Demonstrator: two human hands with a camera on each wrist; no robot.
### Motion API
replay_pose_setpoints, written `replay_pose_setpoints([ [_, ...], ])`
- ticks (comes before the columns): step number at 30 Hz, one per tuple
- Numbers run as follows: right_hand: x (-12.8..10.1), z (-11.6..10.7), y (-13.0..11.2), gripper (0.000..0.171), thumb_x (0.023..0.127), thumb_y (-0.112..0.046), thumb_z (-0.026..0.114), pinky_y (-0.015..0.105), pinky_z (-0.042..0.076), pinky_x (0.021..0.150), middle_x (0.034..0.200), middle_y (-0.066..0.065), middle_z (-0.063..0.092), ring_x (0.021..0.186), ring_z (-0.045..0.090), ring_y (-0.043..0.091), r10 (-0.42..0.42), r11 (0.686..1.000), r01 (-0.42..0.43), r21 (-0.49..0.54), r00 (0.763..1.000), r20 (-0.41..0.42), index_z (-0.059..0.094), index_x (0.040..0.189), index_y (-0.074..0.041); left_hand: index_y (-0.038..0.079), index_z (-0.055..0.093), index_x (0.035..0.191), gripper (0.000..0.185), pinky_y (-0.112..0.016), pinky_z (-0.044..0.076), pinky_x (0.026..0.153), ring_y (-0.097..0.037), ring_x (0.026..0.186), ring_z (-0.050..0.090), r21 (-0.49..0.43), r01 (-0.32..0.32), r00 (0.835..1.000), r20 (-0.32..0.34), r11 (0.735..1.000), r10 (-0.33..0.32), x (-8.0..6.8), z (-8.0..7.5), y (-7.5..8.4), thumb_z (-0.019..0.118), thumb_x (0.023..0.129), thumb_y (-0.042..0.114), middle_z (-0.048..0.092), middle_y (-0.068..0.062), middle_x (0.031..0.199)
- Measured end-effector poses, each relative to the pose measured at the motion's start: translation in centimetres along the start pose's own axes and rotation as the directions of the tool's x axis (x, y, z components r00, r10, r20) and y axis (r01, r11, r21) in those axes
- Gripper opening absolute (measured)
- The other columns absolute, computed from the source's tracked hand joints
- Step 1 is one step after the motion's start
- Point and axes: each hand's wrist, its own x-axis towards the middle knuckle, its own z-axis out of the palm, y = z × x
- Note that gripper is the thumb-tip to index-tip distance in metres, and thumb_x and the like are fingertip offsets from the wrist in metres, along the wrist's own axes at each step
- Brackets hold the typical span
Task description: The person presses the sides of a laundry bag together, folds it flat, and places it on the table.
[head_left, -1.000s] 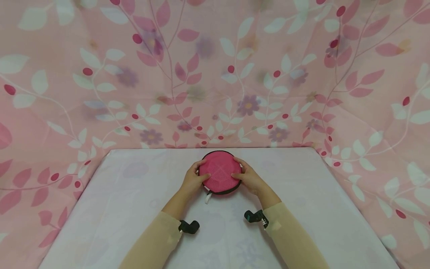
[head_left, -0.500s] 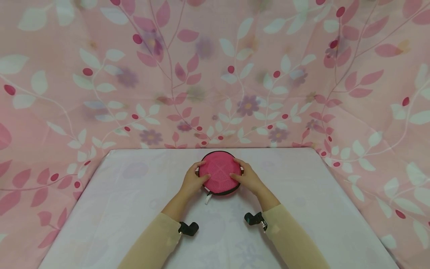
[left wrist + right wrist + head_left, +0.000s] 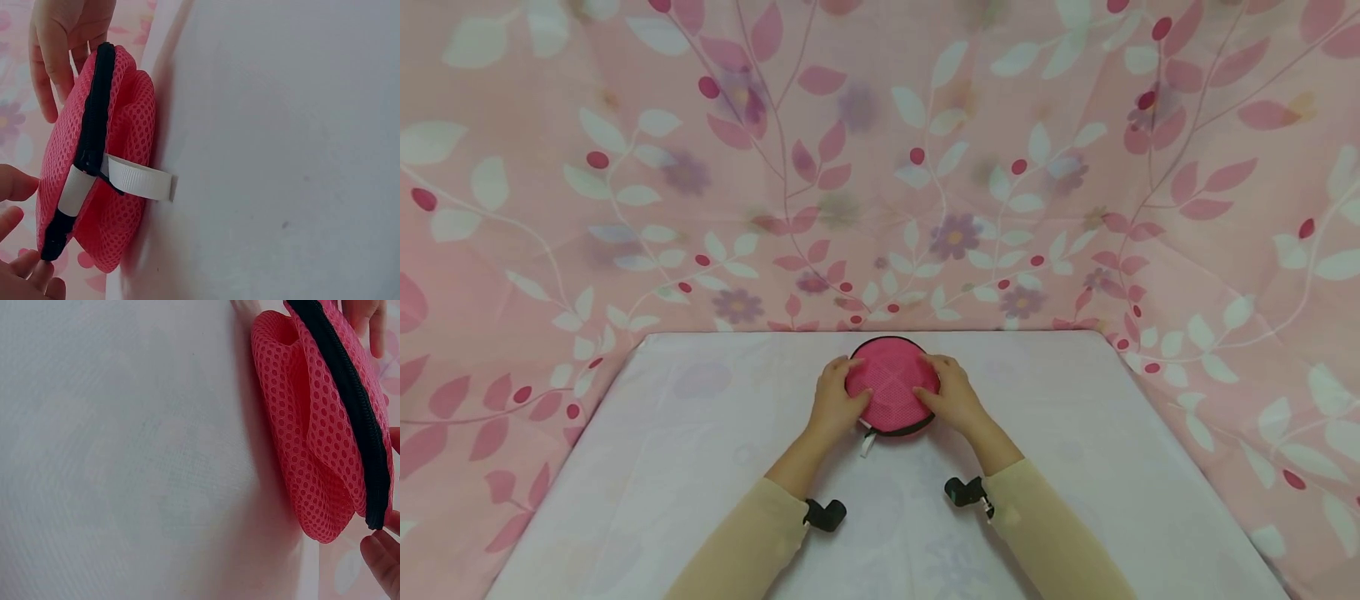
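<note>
- Two sleeves in pale cream come in from the near edge of the bench (image 3: 662, 467); a small black wrist camera (image 3: 824, 514) sits at the left cuff and another black wrist camera (image 3: 964, 492) at the right cuff, both just above the white cloth
- Past the cuffs, the left hand (image 3: 833, 402) curls round the left side of the pink mesh pouch (image 3: 891, 385), thumb lying on its top face and fingers wrapped over the left rim; its grip is closed on the pouch
- Opposite it, the right hand (image 3: 950, 396) holds the right side the same way, thumb on the top face and fingers bent over the rim; this grip too is closed on the pouch
- Round and flat, the pouch lies on the bench between the hands, towards the far middle edge; a black zip (image 3: 94, 134) runs round its rim and a white ribbon loop (image 3: 139, 180) sticks out from the near side onto the cloth; the right wrist view shows the mesh puckered and folded under the zip (image 3: 350, 394)
- Beyond the bench hangs a pink curtain (image 3: 880, 167) printed with leaves and flowers
</note>
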Motion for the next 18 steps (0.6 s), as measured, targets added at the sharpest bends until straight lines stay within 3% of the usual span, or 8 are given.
replay_pose_setpoints([
  [5,-0.1,0.2,-0.3,0.059,0.09,-0.018,0.075,0.054,0.036,0.11,0.143,0.025,0.046,0.132,0.041,0.044,-0.029,0.999,0.028,-0.029,0.999,-0.033,0.053,0.143,-0.005,0.009,0.061,0.134,0.05,-0.066,0.032,0.104,-0.043,0.134,0.039,0.095,-0.063,0.998,-0.004,0.993,0.064,-0.3,0.0,0.7,0.075,0.087,0.015,0.044,-0.018,0.148],
  [11,-0.2,0.4,-0.7,0.054,0.089,-0.015,0.075,0.052,0.036,0.111,0.142,0.022,0.049,0.133,0.042,0.041,-0.097,0.993,0.092,-0.068,0.993,-0.064,0.056,0.139,-0.002,0.01,0.061,0.134,0.047,-0.066,0.032,0.102,-0.041,0.135,0.038,0.222,-0.156,0.988,0.033,0.962,0.153,-0.7,0.1,1.2,0.072,0.089,0.02,0.046,-0.017,0.147],
  [14,-0.3,0.4,-1.0,0.052,0.089,-0.013,0.074,0.052,0.036,0.112,0.143,0.021,0.05,0.135,0.042,0.04,-0.16,0.983,0.153,-0.101,0.984,-0.071,0.058,0.137,-0.001,0.01,0.059,0.137,0.049,-0.065,0.033,0.103,-0.041,0.136,0.036,0.312,-0.199,0.98,0.07,0.929,0.187,-0.7,0.2,1.3,0.07,0.091,0.022,0.044,-0.017,0.148],
  [18,-0.2,0.5,-1.2,0.053,0.092,-0.016,0.072,0.05,0.034,0.114,0.149,0.019,0.047,0.139,0.039,0.038,-0.219,0.961,0.209,-0.179,0.975,-0.041,0.056,0.14,-0.001,0.011,0.054,0.142,0.054,-0.063,0.033,0.105,-0.04,0.139,0.033,0.431,-0.261,0.964,0.157,0.864,0.213,-0.7,0.2,1.4,0.068,0.093,0.027,0.039,-0.018,0.152],
])
